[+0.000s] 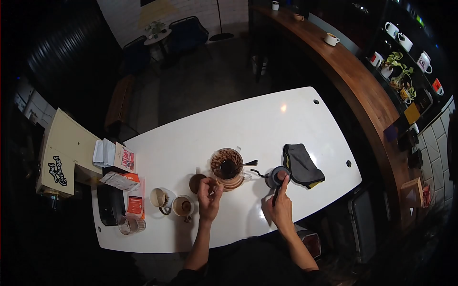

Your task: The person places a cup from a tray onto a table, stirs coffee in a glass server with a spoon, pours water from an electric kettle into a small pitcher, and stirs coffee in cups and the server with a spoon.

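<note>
My right hand [282,209] is wrapped round the handle of a dark gooseneck kettle [271,180], with a finger stretched over its lid. The kettle's thin spout points left toward a glass dripper [217,157]. Dark wet coffee grounds [226,168] lie in the dripper, and a spoon [250,163] sticks out over its right rim. Just left of the dripper's base, my left hand [209,196] is raised with curled fingers pinched together; what they hold, if anything, is hidden. A round brown thing [196,183] is partly behind that hand.
Two used mugs [160,198] [183,206] and a ribbed glass [131,225] stand left on the white table [257,124]. Coffee bags [119,180] lie beside a cream grinder-like machine [67,152]. A grey cloth [302,164] lies right of the kettle. Beyond runs a wooden counter [353,71].
</note>
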Demonstrator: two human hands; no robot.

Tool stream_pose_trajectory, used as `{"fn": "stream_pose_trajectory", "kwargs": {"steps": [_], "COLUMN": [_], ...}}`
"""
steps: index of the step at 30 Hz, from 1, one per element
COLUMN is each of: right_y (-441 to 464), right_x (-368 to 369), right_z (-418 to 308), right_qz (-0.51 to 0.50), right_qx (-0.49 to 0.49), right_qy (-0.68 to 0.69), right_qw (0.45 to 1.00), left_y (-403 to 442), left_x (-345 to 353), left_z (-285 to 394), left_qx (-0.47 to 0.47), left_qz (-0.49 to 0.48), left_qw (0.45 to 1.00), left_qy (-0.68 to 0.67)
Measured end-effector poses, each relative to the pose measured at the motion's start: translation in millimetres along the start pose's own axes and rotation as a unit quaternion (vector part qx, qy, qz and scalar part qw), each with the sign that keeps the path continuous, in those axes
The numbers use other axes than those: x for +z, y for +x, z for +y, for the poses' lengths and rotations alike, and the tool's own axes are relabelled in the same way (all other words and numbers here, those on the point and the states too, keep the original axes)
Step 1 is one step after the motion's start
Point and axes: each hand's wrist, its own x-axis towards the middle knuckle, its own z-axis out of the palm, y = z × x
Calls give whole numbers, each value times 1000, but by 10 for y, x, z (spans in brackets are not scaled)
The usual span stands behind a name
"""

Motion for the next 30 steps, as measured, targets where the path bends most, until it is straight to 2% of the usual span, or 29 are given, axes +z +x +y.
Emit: {"fn": "stream_pose_trajectory", "kwargs": {"steps": [1, 3, 5, 7, 9, 12, 15, 20, 25, 27, 30], "right_y": [52, 136, 171, 216, 254, 311, 380, 483, 548, 582, 663], "right_x": [-3, -24, -9, -25, -26, -20, -5, -27, -12, -29, -112], "right_z": [10, 62, 118, 127, 137, 187, 300, 352, 437, 460, 436], "right_qz": [2, -6, -1, 22, 15, 1, -4, 12, 1, 14, 20], "right_qx": [-3, 14, 10, -47, -42, -34, -34, -64, -57, -79, -97], "right_qy": [-1, -14, -36, -75, -94, -116, -134, -152, -97, -85, -58], "right_qw": [1000, 1000, 999, 996, 995, 993, 990, 986, 994, 993, 993], "left_y": [43, 90, 127, 151, 183, 218, 283, 403, 420, 439, 471], "left_x": [25, -24, 7, 17, 75, 86, 119, 166, 278, 287, 277], "left_z": [-42, -133, -201, -213, -223, -191, -266, -276, -348, -423, -513], "left_qx": [77, 56, 137, 124, 185, 173, 143, 137, 113, 91, 141], "left_qz": [33, 19, 35, 27, 50, 51, 57, 39, 55, 56, 52], "left_qw": [995, 996, 976, 972, 952, 933, 954, 958, 972, 985, 972], "left_qy": [50, 66, 164, 198, 240, 313, 258, 250, 200, 137, 180]}}
